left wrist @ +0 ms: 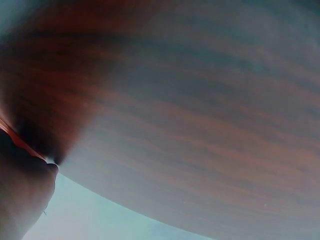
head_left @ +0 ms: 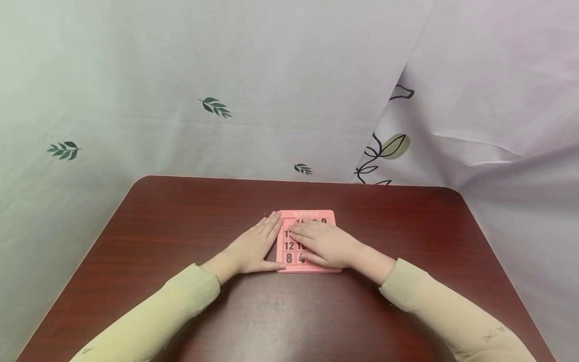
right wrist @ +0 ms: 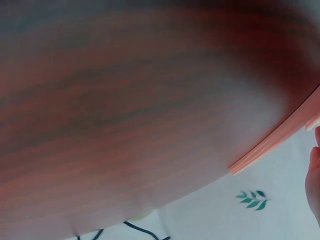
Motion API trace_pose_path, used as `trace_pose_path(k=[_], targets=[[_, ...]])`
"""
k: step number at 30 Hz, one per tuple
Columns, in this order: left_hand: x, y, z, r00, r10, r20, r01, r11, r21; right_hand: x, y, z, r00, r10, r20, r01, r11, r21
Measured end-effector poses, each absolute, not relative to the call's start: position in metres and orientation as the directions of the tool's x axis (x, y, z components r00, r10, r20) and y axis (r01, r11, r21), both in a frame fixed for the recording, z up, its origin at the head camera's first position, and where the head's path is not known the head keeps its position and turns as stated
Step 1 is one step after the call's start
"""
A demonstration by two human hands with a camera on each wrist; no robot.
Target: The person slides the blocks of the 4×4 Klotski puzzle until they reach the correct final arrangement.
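A pink number sliding puzzle [head_left: 289,247] lies flat on the dark red-brown table, its black numbers such as 12 and 8 showing at the left. Along its left edge rests my left hand [head_left: 253,246], fingers straight, with the thumb at the near left corner. My right hand [head_left: 332,245] lies over the right part of the puzzle, its extended fingers on the number tiles and hiding several of them. The right wrist view catches the puzzle's side edge [right wrist: 280,135] and a bit of the right hand [right wrist: 313,180]. In the left wrist view, part of the left hand [left wrist: 25,195] appears at the lower left.
The wooden table [head_left: 181,216] has rounded far corners. A pale curtain [head_left: 271,75] with printed green leaves hangs right behind its far edge. More pale cloth [head_left: 506,125] hangs at the right, with folds and a printed plant beside it.
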State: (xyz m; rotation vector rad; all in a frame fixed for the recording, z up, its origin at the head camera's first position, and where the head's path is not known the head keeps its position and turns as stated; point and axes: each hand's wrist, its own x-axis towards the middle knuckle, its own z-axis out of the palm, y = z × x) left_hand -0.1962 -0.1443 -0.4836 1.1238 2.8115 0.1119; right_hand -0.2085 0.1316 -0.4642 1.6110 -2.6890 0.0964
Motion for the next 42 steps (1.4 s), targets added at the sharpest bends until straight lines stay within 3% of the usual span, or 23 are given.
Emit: trace_pose_path(k=[4, 21, 25, 34, 38, 42], targets=[[-0.197, -0.144, -0.483, -0.717, 0.693, -0.077, 0.686, 0.721, 0.103, -0.206, 0.128, -0.465, -0.459, -0.888, 0.010, -0.888, 0.459, -0.023], [-0.196, -0.144, -0.482, -0.721, 0.688, -0.085, 0.679, 0.726, 0.111, -0.224, 0.121, -0.461, -0.541, -0.840, -0.034, -0.839, 0.542, -0.046], [-0.196, -0.144, -0.482, -0.716, 0.692, -0.087, 0.684, 0.722, 0.107, -0.219, 0.121, -0.461, -0.517, -0.856, 0.002, -0.855, 0.516, -0.040], [-0.196, -0.144, -0.483, -0.713, 0.696, -0.085, 0.689, 0.718, 0.100, -0.194, 0.126, -0.463, -0.368, -0.927, 0.065, -0.930, 0.368, -0.018], [-0.195, -0.144, -0.482, -0.714, 0.695, -0.089, 0.686, 0.719, 0.107, -0.190, 0.127, -0.465, -0.349, -0.934, 0.072, -0.936, 0.351, 0.015], [-0.196, -0.144, -0.483, -0.716, 0.693, -0.087, 0.685, 0.721, 0.106, -0.195, 0.127, -0.465, -0.371, -0.928, 0.044, -0.928, 0.371, -0.003]])
